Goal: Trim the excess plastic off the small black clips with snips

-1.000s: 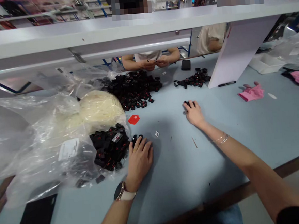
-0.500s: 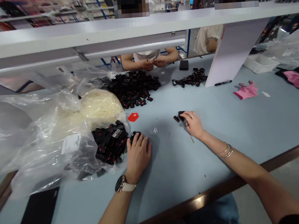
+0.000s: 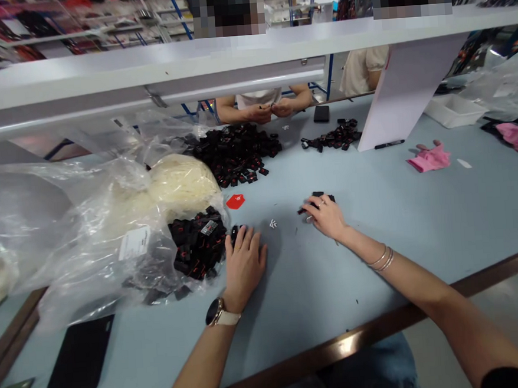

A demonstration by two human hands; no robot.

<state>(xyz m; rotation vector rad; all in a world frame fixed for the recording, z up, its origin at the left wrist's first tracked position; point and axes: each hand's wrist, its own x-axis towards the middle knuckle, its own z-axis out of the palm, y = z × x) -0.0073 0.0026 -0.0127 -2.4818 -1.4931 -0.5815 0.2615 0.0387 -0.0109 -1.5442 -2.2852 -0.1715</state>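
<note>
- Head view: small black pieces (image 3: 317, 194) on blue tabletop (image 3: 399, 231), under right hand (image 3: 327, 219); dark, boxy, partly covered.
- Visible upper edge runs roughly left-right; facing direction unclear.
- Right fingers bent, spread over them; can't tell if gripping.
- Left hand (image 3: 245, 263): fingertips on glossy black piece (image 3: 235, 232) beside red-marked black pile (image 3: 196, 245); long axis hidden, grip unclear.

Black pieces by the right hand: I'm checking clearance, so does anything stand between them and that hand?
Nothing visible does: the right hand lies over the black pieces, apparently touching them.
</note>
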